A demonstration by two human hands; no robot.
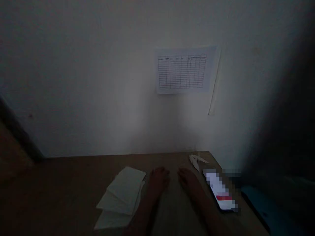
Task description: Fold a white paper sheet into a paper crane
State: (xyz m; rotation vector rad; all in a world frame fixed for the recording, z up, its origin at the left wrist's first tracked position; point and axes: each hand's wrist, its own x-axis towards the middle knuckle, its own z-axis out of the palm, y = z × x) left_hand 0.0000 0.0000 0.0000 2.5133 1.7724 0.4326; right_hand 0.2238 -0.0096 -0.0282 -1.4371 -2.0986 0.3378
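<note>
Left hand (159, 180) and right hand (188, 179) rest empty, seemingly half-open; wall chart (182, 70) writing illegible.

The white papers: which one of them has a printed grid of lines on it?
The sheet on the wall. It hangs above the table, whereas the folded papers beside the left hand look blank.

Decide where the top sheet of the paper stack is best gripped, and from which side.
Likely its far right corner, from the right, beside the left hand. The top sheet lies flat on the stack, so only a corner offers a pinch.
</note>
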